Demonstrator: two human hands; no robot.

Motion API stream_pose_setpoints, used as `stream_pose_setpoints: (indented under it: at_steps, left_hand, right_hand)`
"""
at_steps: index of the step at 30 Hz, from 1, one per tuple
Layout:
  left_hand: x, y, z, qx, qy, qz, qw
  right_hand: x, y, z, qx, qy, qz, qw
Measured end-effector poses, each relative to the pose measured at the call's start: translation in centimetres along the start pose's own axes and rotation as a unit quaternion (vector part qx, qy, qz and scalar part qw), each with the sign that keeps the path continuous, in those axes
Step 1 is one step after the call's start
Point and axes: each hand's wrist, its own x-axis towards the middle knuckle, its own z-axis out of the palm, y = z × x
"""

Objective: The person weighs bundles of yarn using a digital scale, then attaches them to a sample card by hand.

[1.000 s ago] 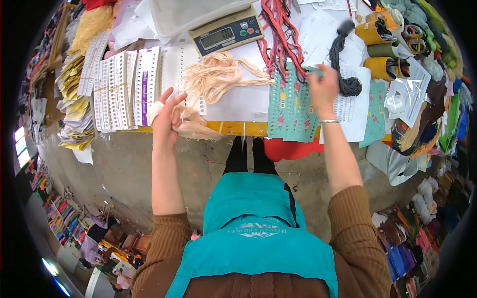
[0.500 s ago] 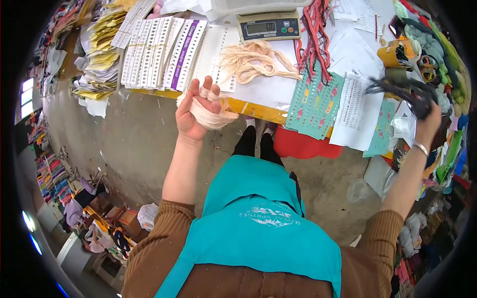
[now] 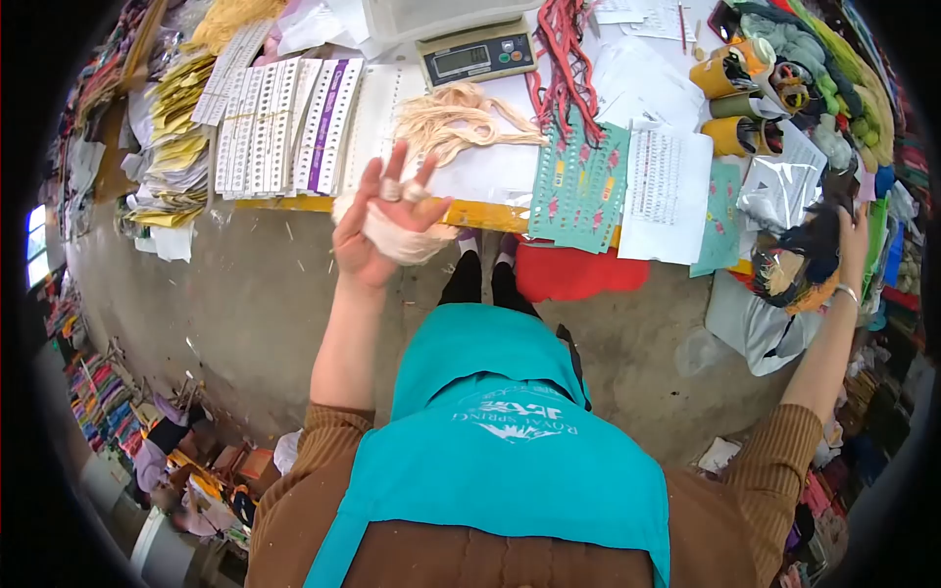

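Cream yarn [image 3: 404, 243] is looped around my left hand [image 3: 368, 257], which is raised in front of the table edge. Its fingers are spread upward, and pale bands circle two of them. A loose hank of cream yarn [image 3: 461, 120] lies on the table behind it. At the far right, my right hand [image 3: 855, 240] reaches to the pile with its fingers stretched out. Beside those fingers is a bundle of dark yarn [image 3: 818, 235], touching or nearly touching them. A bangle circles that wrist.
A digital scale [image 3: 475, 57] stands at the back. Red yarn [image 3: 569, 78] hangs over green punched cards [image 3: 580, 191]; a white printed sheet [image 3: 667, 191] lies beside them. Bundled thread cards [image 3: 260, 127] are on the left. Yellow cylinders [image 3: 725, 76] and colored yarn [image 3: 858, 78] crowd the right.
My right hand has moved outward and down with the dark yarn, which now rests on the pile. My left hand's fingers have spread wider. The camera view has shifted.
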Motion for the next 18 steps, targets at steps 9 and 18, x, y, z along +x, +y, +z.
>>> stream_pose_setpoints:
  at_steps: [9, 18]
  left_hand:
    - [2.4, -3.2, 0.1, -0.014, -0.019, -0.076, 0.997]
    - [1.4, -0.8, -0.4, 0.08, 0.01, -0.119, 0.99]
  right_hand:
    - [-22.3, -41.6, 11.7, 0.503, -0.397, -0.164, 0.75]
    - [-26.9, -48.1, 12.8, 0.431, -0.293, -0.265, 0.811]
